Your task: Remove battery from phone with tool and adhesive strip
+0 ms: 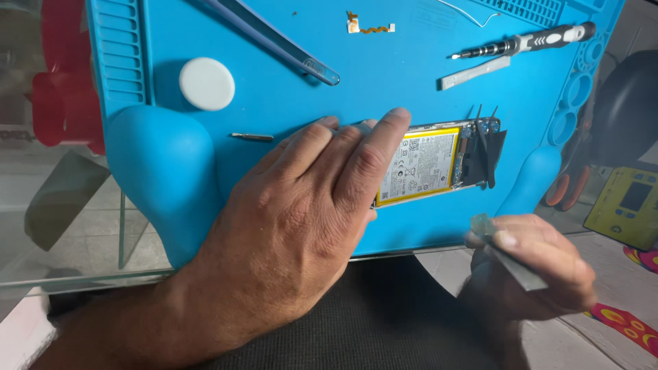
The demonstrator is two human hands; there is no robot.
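An opened phone point(439, 161) with a yellow and white battery showing lies on the blue work mat point(288, 103). My left hand point(301, 212) rests flat over the phone's left part, fingers pressed together and pointing up right. My right hand point(534, 264) hovers off the mat's near edge, below right of the phone, pinching a thin flat grey tool point(510, 264) with a pale tip. Black tweezers point(485, 147) lie across the phone's right end.
On the mat lie a screwdriver point(524, 42), a grey strip point(476, 72), a clear blue pry tool point(274, 41), a small flex cable point(370, 27), a white disc point(207, 83) and a small bit point(252, 137). A yellow device point(627, 205) sits at right, red containers point(62, 75) at left.
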